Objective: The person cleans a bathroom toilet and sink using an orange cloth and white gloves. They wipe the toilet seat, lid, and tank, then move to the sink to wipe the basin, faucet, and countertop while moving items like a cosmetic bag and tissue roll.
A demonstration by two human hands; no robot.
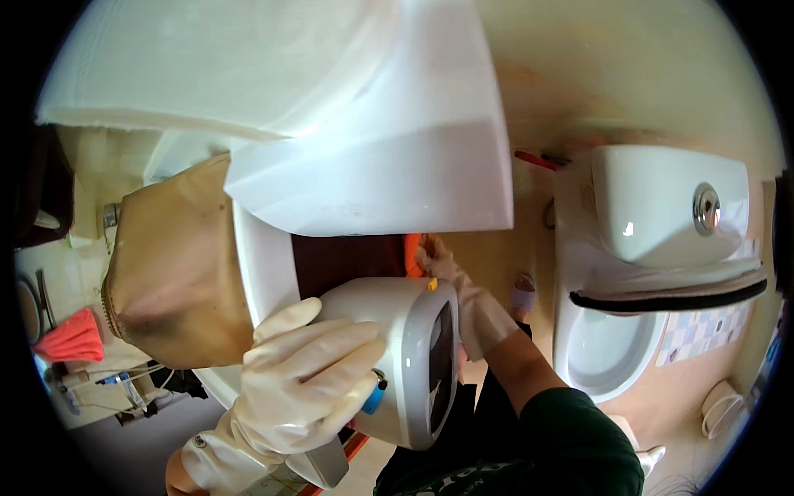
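Observation:
My left hand (307, 372), in a cream rubber glove, lies with outstretched fingers against a rounded white and grey plastic housing (372, 310). The housing has a dark front opening, a yellow tab on its top edge and a blue piece by my fingertips. Beyond it, my right hand (437, 255), also gloved, is bent at an orange strip or cloth (412, 255); whether its fingers grip this is unclear. Next to the strip is a dark maroon surface (347, 260), partly covered by a large white curved fixture (372, 192) overhead.
A tan zipped bag or cover (180, 266) lies over a white basin edge (263, 260) at left. A pink-red cloth (73, 338), cords and small items are further left. At right stand a white toilet (670, 204) and a small bin (721, 409).

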